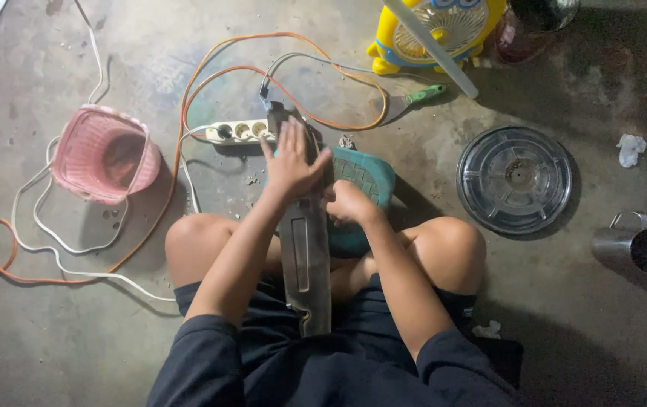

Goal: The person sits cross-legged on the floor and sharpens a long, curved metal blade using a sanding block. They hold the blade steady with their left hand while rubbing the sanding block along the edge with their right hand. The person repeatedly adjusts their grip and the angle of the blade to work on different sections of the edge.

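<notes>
A person sits cross-legged on a bare concrete floor [580,324], with a long, flat grey metal panel [305,256] lying lengthwise over the lap and running forward between the knees. The left hand [291,164] lies spread flat on the panel's far end, fingers splayed and pressing down — an open grip that closes on nothing. The right hand [348,202] is curled into a loose fist at the panel's right edge, just beside the left; whether it pinches something small cannot be told. Under and to the right of the panel sits a teal plastic housing [365,181] with a gridded face.

Just beyond the left hand a white power strip [237,131] lies on the floor, with an orange cable [188,98] and a white cable [52,249] looping away to the left. A pink woven plastic basket [103,154] lies on its side further left. To the right — well apart from the hands — rest a round clear plastic cover [514,179], a steel mug [634,247], a green-handled screwdriver [425,94] and a yellow toy-like fan [436,30].
</notes>
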